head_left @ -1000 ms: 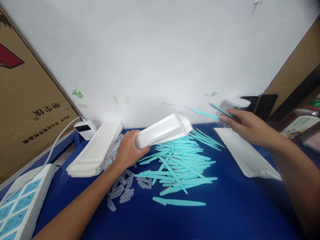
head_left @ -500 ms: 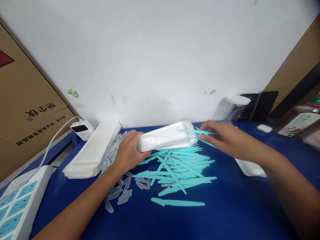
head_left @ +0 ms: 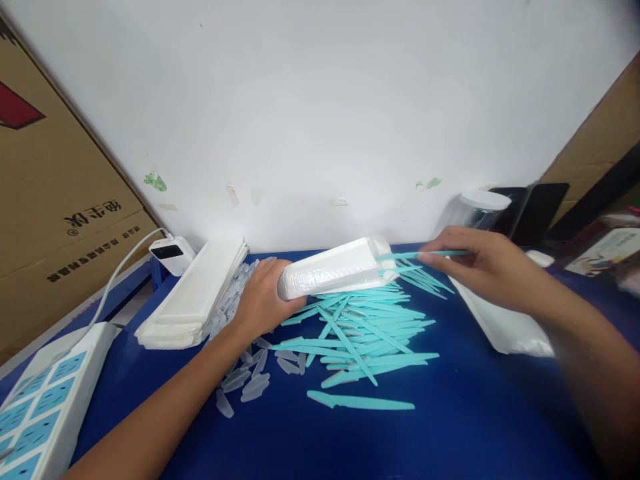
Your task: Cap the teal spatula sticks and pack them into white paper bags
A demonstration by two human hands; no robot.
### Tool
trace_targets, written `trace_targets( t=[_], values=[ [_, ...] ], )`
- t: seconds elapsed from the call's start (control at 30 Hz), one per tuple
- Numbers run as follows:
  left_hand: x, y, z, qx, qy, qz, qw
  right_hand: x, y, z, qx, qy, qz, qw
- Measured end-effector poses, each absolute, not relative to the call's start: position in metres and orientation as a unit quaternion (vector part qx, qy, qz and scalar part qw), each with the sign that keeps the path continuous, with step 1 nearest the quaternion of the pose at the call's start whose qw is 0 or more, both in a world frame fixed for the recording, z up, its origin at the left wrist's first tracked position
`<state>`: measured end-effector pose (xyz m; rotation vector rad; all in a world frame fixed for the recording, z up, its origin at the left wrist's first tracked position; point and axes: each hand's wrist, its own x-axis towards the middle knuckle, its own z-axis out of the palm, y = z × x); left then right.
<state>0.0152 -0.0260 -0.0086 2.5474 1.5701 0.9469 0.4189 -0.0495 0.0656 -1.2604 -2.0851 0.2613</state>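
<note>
My left hand (head_left: 267, 297) is closed round the near end of a white bubble mailer (head_left: 333, 272), whose open mouth faces right. Between the thumb and fingers of my right hand (head_left: 473, 263) is a thin turquoise eyebrow razor (head_left: 410, 255), its far end at the mailer's mouth. Part of another turquoise razor shows at the same opening. Beneath the mailer lies a heap of turquoise razors (head_left: 370, 327), with a single one (head_left: 360, 402) apart in front. Small translucent blade caps (head_left: 255, 387) are scattered to the left of the heap, partly behind my left hand.
A stack of white mailers (head_left: 195, 293) lies at the left, near a white device (head_left: 173, 253) with a cable and a power strip (head_left: 55, 393). Another mailer (head_left: 505, 320) lies under my right forearm. A clear jar (head_left: 477, 210) and a dark phone (head_left: 543, 213) stand by the wall.
My right hand has moved right, and the razor in it now points at the mailer's mouth. More razors are visible to the right of the mailer. My left hand keeps its hold.
</note>
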Motion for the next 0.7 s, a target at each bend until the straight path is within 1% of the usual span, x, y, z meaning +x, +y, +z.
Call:
trace_targets(
  t=[0.1,0.23,0.4,0.47,0.53,0.63,0.7],
  values=[
    [0.02,-0.029,-0.01,0.821,0.484,0.303,-0.001,0.396,-0.052,0.057,-0.445,-0.819,0.088,0.35],
    [0.025,-0.033,-0.01,0.827,0.472,0.306,-0.002,0.367,-0.054,0.041,-0.405,-0.82,0.053,0.4],
    [0.023,-0.031,-0.009,0.818,0.481,0.315,0.013,0.371,-0.051,0.038,-0.466,-0.768,0.056,0.436],
    [0.022,-0.03,-0.009,0.809,0.493,0.319,0.016,0.381,-0.049,0.041,-0.516,-0.729,0.081,0.442],
    [0.022,-0.03,-0.009,0.801,0.503,0.326,0.019,0.388,-0.046,0.045,-0.55,-0.708,0.141,0.42],
    [0.022,-0.031,-0.009,0.794,0.507,0.335,0.018,0.387,-0.048,0.049,-0.541,-0.711,0.223,0.39],
    [0.023,-0.033,-0.009,0.799,0.499,0.336,0.012,0.378,-0.052,0.049,-0.526,-0.702,0.238,0.418]
  ],
)
